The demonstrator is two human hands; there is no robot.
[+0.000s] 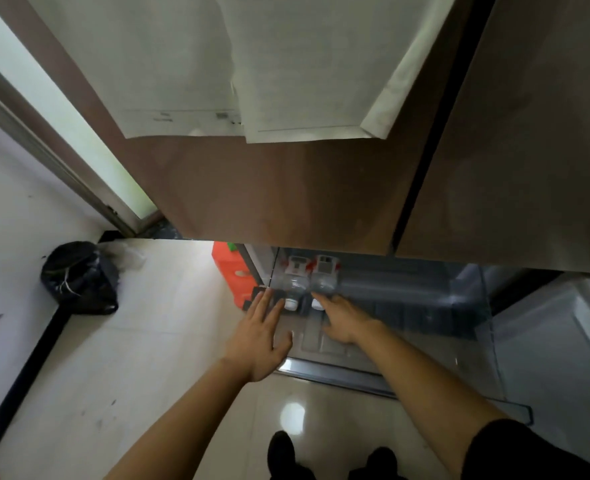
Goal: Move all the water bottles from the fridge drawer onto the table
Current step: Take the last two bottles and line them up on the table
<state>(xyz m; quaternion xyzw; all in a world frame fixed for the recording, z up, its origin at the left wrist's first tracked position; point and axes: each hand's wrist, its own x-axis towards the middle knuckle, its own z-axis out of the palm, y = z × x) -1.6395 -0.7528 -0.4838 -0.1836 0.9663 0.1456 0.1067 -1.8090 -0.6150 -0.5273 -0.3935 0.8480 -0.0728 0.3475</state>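
Note:
Two clear water bottles with white caps and red-white labels lie side by side at the left end of the pulled-out fridge drawer (425, 306), caps toward me. My left hand (262, 334) reaches with straight spread fingers, its tips just left of the left bottle (293, 282). My right hand (342, 320) stretches flat into the drawer, fingertips at the cap of the right bottle (323, 280). Neither hand holds anything. The bottles' far ends are hidden under the fridge door. No table is in view.
The brown fridge doors (286, 185) with white papers stuck on them hang over the drawer. An orange box (233, 271) stands left of the drawer. A black bin bag (79, 278) sits on the pale tiled floor by the wall. My shoes (283, 452) are below.

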